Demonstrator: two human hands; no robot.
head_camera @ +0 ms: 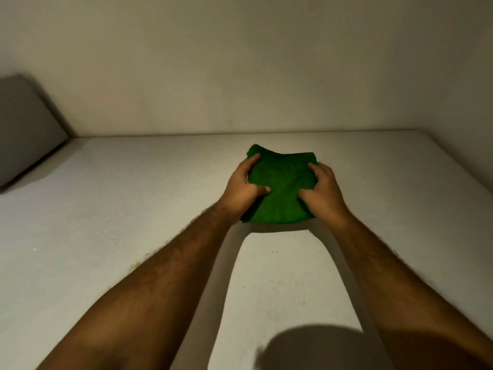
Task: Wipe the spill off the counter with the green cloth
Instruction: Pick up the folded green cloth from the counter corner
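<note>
Head view: green cloth (pixel 281 188) flat on counter (pixel 133 209), between gripping fingers (pixel 252 160).

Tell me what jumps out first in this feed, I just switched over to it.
The bright green cloth stands out, lying on the pale counter right of centre, close to the back wall. The left hand and right hand press on its two sides, fingers curled into the fabric. A grey slanted panel leans at the far left, and a small yellowish stain shows beside the left forearm.
</note>
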